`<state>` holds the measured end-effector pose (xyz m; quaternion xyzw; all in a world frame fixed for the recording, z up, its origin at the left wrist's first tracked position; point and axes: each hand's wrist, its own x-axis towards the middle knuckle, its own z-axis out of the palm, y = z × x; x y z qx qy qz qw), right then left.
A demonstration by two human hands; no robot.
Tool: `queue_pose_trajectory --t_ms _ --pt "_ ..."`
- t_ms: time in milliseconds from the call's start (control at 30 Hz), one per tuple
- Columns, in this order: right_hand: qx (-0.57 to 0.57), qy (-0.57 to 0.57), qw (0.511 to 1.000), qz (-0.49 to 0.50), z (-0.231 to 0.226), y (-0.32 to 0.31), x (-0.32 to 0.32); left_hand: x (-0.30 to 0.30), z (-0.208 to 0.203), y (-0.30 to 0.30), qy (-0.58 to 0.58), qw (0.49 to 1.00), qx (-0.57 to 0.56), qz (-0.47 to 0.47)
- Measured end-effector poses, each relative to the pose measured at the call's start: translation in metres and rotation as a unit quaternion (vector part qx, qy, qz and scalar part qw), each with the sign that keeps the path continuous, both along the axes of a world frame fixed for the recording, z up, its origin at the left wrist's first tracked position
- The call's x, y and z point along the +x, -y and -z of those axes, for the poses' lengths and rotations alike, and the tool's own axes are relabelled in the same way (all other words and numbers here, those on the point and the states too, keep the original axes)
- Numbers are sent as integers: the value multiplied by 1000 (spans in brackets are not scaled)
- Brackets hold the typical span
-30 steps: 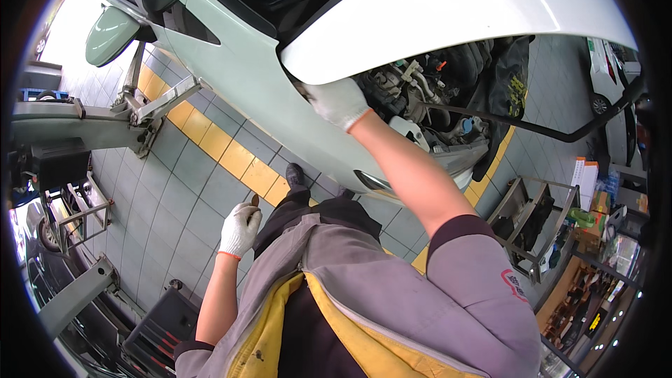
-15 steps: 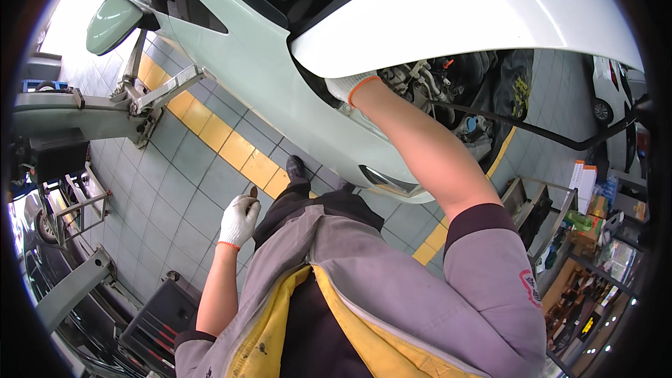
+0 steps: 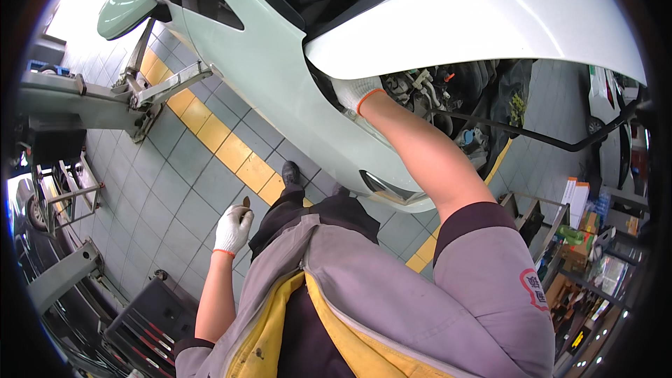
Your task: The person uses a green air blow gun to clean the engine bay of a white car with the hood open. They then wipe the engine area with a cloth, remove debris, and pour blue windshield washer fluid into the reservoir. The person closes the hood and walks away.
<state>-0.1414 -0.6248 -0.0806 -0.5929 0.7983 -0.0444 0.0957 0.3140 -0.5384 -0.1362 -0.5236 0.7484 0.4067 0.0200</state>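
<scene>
My right hand point(image 3: 357, 92), in a white knit glove with an orange cuff, reaches under the raised white hood point(image 3: 448, 24) of a pale green car point(image 3: 280, 77). Its fingers are hidden by the hood's edge, beside the engine parts point(image 3: 423, 87), so I cannot tell what they touch. Low on my left, apart from the car, my left hand point(image 3: 233, 228) wears a matching glove. Its closed fingers pinch a small brown, flat-looking piece point(image 3: 246, 201) that sticks up past the fingertips; its kind is too small to tell.
A black rod point(image 3: 532, 136) slants past the engine bay on the right. Left stands a grey lift post with its arm point(image 3: 171, 85). A dark tool case point(image 3: 150, 329) lies at lower left. Shelves of boxes point(image 3: 577, 259) stand at right. A yellow stripe point(image 3: 234, 154) crosses the tiled floor.
The view has shifted slightly, so the car sits a little lower and further right. My left hand still pinches the brown piece, and my right hand stays under the hood.
</scene>
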Motion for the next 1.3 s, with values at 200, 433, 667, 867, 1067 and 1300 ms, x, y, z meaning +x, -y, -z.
queue_pose_trajectory --t_ms 200,433,667,867,1067,1300 --pt "-21 -29 997 -75 3 10 -6 38 3 -64 -16 986 -32 -164" --pt "30 -39 991 -127 7 12 -17 73 9 -243 -45 914 -1 -403" --pt "-240 559 787 101 -2 -48 -15 135 30 -464 54 829 -17 -556" --pt "-249 616 744 67 -17 -134 88 171 58 -659 100 693 8 -714" --pt "-38 704 706 -65 21 -252 375 185 86 -833 99 581 -32 -807" --pt "206 666 655 -291 -6 -431 744 255 60 -985 124 420 -53 -898"
